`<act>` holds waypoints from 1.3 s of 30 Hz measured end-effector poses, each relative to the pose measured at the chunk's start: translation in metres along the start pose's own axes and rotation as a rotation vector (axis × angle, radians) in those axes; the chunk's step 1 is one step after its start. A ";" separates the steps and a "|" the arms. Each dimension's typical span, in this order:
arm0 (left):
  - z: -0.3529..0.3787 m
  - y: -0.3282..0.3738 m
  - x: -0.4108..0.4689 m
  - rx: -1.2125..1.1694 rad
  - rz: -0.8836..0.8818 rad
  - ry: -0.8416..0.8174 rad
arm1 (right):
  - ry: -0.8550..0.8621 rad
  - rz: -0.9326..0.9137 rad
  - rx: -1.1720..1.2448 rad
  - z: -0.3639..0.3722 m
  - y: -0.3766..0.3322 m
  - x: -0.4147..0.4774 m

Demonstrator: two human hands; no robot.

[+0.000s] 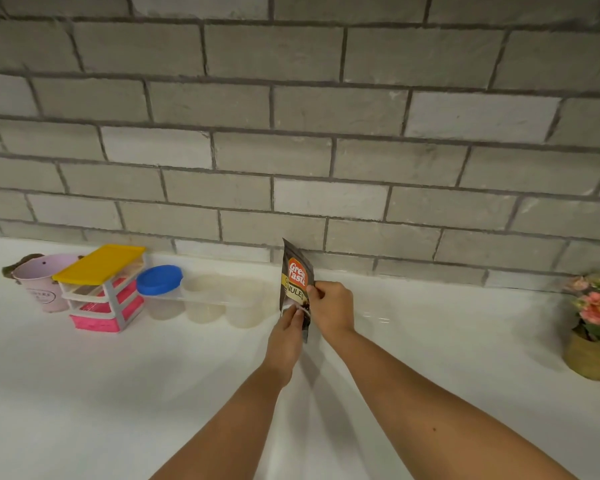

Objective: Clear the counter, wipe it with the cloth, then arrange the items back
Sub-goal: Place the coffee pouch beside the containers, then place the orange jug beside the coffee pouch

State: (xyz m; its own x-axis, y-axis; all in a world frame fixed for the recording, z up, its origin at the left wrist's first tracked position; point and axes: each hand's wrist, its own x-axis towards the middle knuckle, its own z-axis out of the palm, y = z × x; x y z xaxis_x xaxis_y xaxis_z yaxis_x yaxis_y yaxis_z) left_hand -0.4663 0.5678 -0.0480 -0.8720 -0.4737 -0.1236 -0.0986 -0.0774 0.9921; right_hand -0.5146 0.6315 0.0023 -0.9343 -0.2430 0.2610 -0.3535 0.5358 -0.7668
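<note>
Head view: both arms reach from the bottom of the frame to a dark coffee pouch (297, 282) at centre, close to the grey brick wall (291, 116). The left hand (286, 336) pinches the pouch's lower end and the right hand (331, 311) pinches its right edge at mid-height, so each grip is pressed onto the pouch. The pouch is upright. Whether its base touches the white counter (118, 393) cannot be told, since the hands cover it.

At middle left, along the wall, stand a pink pail (42, 285), a small drawer unit (101, 289) with a yellow top, and a row of clear tubs (205, 299), 1 capped by a blue lid (159, 279). A flower pot (596, 327) sits at the right edge.

No cloth is in view, and the counter in the lower half of the frame is bare. With items lined up by the wall, this looks like the putting-back stage, clearing and wiping probably done. The pouch seems among the last things to be placed, though anything outside the frame cannot be judged.
</note>
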 end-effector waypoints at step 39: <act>0.146 0.037 -0.120 0.093 0.027 -0.196 | 0.311 0.264 -0.073 -0.211 0.069 -0.103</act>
State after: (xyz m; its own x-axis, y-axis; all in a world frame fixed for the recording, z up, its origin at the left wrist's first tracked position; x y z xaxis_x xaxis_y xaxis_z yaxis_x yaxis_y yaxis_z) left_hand -0.4353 0.7504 0.0069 -0.9506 -0.2938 -0.0998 -0.1102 0.0188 0.9937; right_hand -0.4523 0.8641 0.0457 -0.9590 0.1602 0.2339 -0.0917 0.6056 -0.7905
